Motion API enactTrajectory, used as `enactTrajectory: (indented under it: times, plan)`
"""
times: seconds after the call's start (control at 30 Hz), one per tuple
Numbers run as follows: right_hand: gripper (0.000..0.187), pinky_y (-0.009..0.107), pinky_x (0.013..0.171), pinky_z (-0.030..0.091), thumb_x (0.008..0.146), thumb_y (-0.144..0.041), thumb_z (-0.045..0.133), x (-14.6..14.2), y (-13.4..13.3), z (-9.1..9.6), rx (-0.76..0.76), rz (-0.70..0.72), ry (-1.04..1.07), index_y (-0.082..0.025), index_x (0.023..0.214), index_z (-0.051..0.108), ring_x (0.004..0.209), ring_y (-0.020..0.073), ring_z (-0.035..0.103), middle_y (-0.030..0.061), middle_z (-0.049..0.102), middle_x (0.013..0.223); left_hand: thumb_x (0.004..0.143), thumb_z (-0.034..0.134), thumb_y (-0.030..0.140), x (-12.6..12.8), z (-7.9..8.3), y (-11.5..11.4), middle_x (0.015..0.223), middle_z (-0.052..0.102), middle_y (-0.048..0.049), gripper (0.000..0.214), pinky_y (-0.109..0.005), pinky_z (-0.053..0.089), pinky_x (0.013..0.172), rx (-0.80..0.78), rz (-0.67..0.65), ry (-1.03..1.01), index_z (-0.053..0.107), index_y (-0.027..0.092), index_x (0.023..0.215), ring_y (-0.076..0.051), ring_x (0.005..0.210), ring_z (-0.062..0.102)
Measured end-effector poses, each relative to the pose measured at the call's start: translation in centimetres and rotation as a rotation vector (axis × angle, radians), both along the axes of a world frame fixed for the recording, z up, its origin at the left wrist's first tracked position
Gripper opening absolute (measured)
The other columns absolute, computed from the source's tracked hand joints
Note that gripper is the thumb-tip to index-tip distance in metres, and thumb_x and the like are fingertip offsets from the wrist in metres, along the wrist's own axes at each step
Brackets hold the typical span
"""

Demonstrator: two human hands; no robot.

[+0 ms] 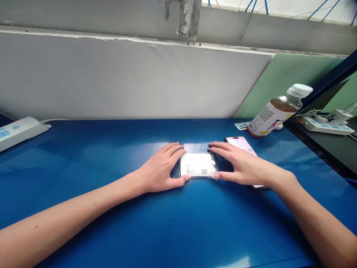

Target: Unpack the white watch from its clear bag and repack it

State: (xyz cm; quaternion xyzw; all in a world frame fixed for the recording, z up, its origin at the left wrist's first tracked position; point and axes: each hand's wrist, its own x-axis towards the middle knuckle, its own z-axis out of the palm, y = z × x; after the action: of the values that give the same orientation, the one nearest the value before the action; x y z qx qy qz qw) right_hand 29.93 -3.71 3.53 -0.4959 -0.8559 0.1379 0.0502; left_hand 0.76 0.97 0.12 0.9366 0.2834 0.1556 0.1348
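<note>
A small flat white packet in clear plastic wrap [196, 164] lies on the blue tabletop, with small print and a square code on its face. At its left end, my left hand [160, 167] grips it, thumb at the near corner and fingers curved round the far corner. My right hand [237, 163] has the right end in the same way, thumb on the near corner and fingertips by the far one. Partly under my right hand and wrist is a phone [242, 143] with its screen lit.
A tea-coloured drink bottle with a white cap [279, 109] stands at the back right, beside a small card [241, 125]. A white power strip [23, 132] is at the left edge, another power strip [329, 125] at the far right. A pale wall [125, 78] rises behind the blue table [167, 230].
</note>
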Motion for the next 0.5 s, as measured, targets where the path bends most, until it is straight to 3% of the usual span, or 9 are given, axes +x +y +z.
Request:
enactTrajectory:
  times: [0.3, 0.5]
  plan:
    - [0.083, 0.058, 0.11, 0.042, 0.081, -0.065, 0.063, 0.19, -0.18, -0.32, -0.005, 0.012, 0.014, -0.022, 0.15, 0.043, 0.14, 0.0407, 0.041, 0.0159, 0.04, 0.157, 0.087, 0.061, 0.052, -0.13, 0.01, -0.06, 0.141, 0.054, -0.0188, 0.063, -0.054, 0.04, 0.111, -0.008, 0.003, -0.019, 0.05, 0.013, 0.136, -0.038, 0.137, 0.043]
    - [0.09, 0.056, 0.111, 0.041, 0.079, -0.071, 0.061, 0.04, -0.17, -0.23, -0.027, 0.013, -0.023, -0.021, 0.151, 0.041, 0.143, 0.0397, 0.037, 0.0156, 0.035, 0.159, 0.087, 0.061, 0.052, -0.23, -0.12, -0.02, 0.14, 0.054, -0.0187, 0.064, -0.053, 0.037, 0.113, 0.025, -0.001, -0.021, 0.05, 0.012, 0.135, -0.038, 0.137, 0.043]
